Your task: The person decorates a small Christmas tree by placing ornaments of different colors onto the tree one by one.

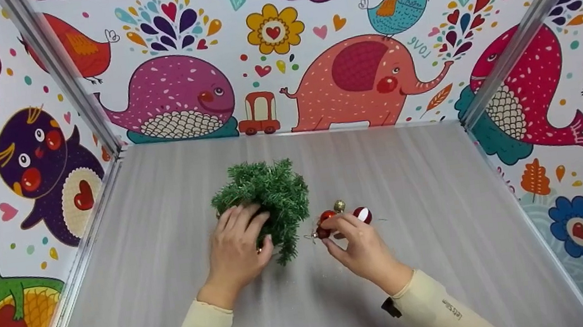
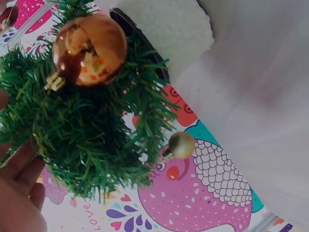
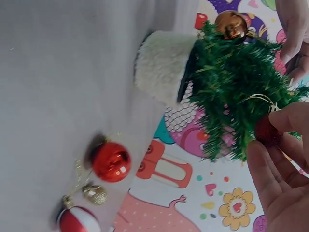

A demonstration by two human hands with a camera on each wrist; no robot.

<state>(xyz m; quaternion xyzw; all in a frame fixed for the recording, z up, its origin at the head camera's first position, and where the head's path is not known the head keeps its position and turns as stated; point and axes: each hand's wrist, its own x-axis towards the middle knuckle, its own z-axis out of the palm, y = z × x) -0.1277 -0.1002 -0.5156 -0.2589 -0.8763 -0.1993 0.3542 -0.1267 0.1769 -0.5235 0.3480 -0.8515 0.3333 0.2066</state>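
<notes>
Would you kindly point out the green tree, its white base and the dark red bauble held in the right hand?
Green tree [image 1: 281, 188]: head view, on the branches.
White base [image 3: 163, 65]: right wrist view, on its fuzzy side.
Dark red bauble [image 3: 265, 131]: right wrist view, on its round body.

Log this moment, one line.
left hand: touches green tree; right hand: pinches dark red bauble; table: shiny red bauble, striped bauble, gold bauble

Right wrist cam: I see the right hand [image 3: 285, 181] pinching a dark red ball [image 3: 265, 132] (pale loop [image 3: 260, 95] attached) in front of the green tree [image 3: 231, 72] with the fuzzy white base [image 3: 161, 64]. Shiny red bauble [image 3: 112, 162], gold bauble [image 3: 95, 195], striped bauble [image 3: 78, 221] lie on the table [image 3: 58, 87].
</notes>
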